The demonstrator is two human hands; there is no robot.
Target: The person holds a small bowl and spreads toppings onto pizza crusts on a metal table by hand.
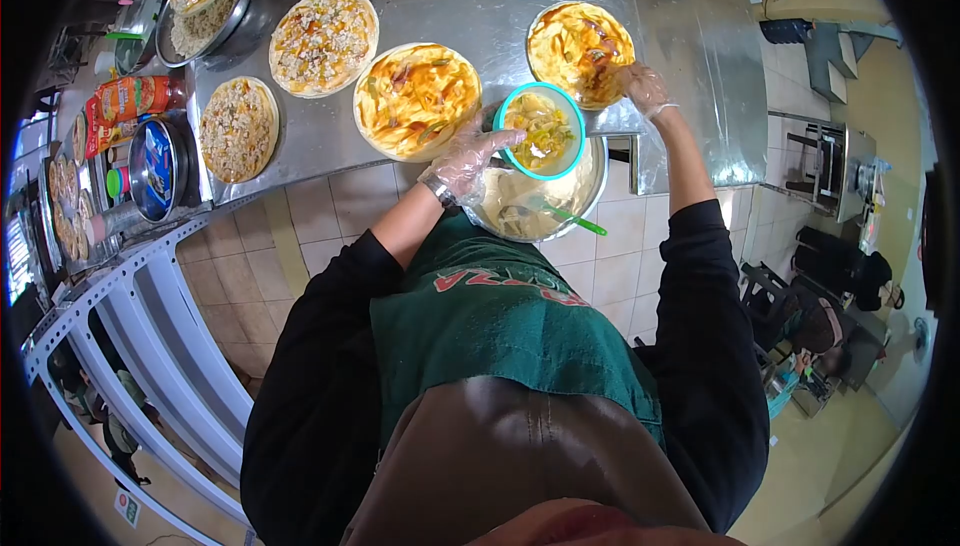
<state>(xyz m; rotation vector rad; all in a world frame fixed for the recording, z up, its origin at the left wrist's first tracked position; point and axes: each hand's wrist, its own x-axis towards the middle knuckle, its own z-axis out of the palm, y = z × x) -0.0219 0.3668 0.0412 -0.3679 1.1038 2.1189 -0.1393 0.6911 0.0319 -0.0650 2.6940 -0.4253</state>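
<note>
My left hand [462, 162], in a clear plastic glove, grips the rim of a turquoise bowl [573, 155] with its thumb over the edge. Sliced peppers [543, 138] in yellow and green lie inside the bowl. My right hand [650, 92], also gloved, is at the right edge of a sauced pizza base [572, 43]. Its fingers are drawn together, and what they hold is hidden. Left of the bowl lies another sauced pizza base [410, 91] with a few pepper strips. Below the bowl, a large metal bowl [603, 171] holds a pale creamy mix and a green-handled spoon [585, 222].
Crumb-topped pizzas [238, 131] lie on the left of the metal table [690, 46]. A bowl of crumbled topping [205, 36] stands at the far left, near red packets [130, 106]. A white metal rack [165, 326] is at my left. Other people are at the right.
</note>
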